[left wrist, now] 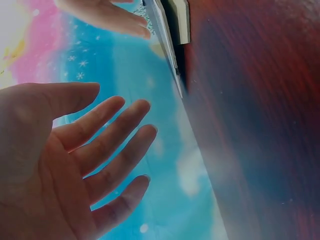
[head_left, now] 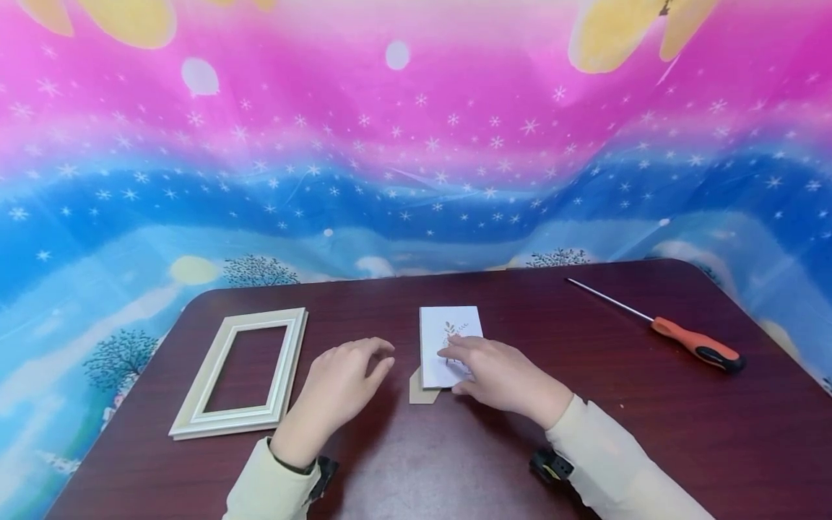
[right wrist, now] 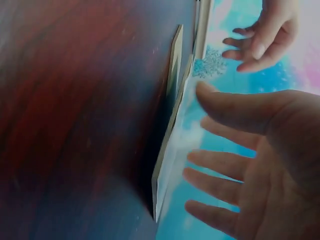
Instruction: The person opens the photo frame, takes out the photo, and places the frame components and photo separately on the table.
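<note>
A white card with a printed leafy sprig point(head_left: 432, 361) lies near the middle of the table, with a thin board under it. From beneath its near left corner sticks a beige piece with cut corners point(head_left: 424, 396). My right hand point(head_left: 500, 375) is over the card's right side and covers part of the print; in the right wrist view its fingers are spread and apart from the card. To the left of the card, my left hand point(head_left: 347, 379) is raised above the table, fingers loosely bent with nothing in them. In the left wrist view its palm point(left wrist: 50, 185) is bare.
On the left lies a cream picture frame point(head_left: 295, 368), with the tabletop showing through its opening. A screwdriver point(head_left: 692, 339) with an orange and black handle lies at the right, shaft toward the back. Behind the dark red table point(head_left: 390, 469) hangs a colourful printed cloth point(head_left: 416, 166).
</note>
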Demonstrator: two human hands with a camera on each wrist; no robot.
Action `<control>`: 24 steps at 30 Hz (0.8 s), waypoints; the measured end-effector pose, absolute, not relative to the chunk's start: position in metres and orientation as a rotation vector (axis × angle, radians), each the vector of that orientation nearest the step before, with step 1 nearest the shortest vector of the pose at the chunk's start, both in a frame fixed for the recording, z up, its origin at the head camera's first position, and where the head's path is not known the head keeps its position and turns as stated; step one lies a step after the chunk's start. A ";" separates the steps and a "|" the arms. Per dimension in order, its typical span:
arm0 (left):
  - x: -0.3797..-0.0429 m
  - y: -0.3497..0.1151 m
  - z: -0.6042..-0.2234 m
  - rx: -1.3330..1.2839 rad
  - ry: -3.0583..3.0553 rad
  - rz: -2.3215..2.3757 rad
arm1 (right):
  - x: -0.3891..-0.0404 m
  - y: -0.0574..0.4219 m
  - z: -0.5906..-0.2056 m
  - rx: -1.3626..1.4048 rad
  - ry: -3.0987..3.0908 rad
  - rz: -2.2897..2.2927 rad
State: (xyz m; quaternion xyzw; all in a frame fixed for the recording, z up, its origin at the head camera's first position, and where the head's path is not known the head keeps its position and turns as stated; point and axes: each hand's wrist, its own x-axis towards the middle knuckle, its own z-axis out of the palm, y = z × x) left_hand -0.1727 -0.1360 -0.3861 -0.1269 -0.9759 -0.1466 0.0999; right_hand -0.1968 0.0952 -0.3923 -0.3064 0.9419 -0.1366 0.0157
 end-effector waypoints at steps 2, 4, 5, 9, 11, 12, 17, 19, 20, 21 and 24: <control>-0.172 -0.137 -0.387 -0.368 -2.886 -0.426 | -0.197 0.097 -0.393 -0.961 2.927 -0.395; -0.171 -0.138 -0.388 -0.365 -2.882 -0.420 | -0.198 0.099 -0.394 -0.974 2.939 -0.366; -0.170 -0.139 -0.388 -0.368 -2.881 -0.418 | -0.199 0.100 -0.395 -0.982 2.949 -0.351; -0.170 -0.140 -0.387 -0.368 -2.883 -0.424 | -0.200 0.104 -0.396 -0.948 2.981 -0.316; -0.170 -0.140 -0.388 -0.363 -2.882 -0.420 | -0.201 0.107 -0.396 -0.912 2.987 -0.304; -0.171 -0.140 -0.388 -0.361 -2.881 -0.419 | -0.201 0.108 -0.396 -0.899 2.986 -0.300; -0.172 -0.141 -0.388 -0.362 -2.865 -0.417 | -0.203 0.111 -0.396 -0.938 2.989 -0.256; -0.172 -0.141 -0.388 -0.362 -2.865 -0.413 | -0.204 0.112 -0.395 -0.959 2.982 -0.255; -0.172 -0.141 -0.388 -0.363 -2.866 -0.411 | -0.204 0.112 -0.394 -0.963 2.975 -0.257; -0.172 -0.141 -0.388 -0.365 -2.866 -0.408 | -0.204 0.113 -0.393 -0.959 2.965 -0.262; -0.172 -0.141 -0.388 -0.369 -2.871 -0.403 | -0.203 0.115 -0.389 -0.919 2.943 -0.249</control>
